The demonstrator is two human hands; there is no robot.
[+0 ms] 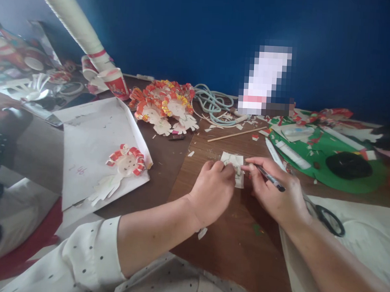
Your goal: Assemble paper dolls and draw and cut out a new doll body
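A small piece of white paper (231, 157) lies on the brown table, with faint lines drawn on it. The curled fingers of my left hand (212, 192) press it down and cover its middle. My right hand (277, 196) grips a black pen (271, 179), tip toward the paper's right edge; fingers hide the exact contact. What lies under my left fingertips is hidden.
On the left, a white box lid (91, 136) carries a paper doll (127, 164). Behind are several similar dolls (171, 103) and a coiled pale cable (213, 101). A stick (236, 134), green sheet (337, 181) and scissors handle (331, 222) lie around. Another person's hand (1, 105) shows far left.
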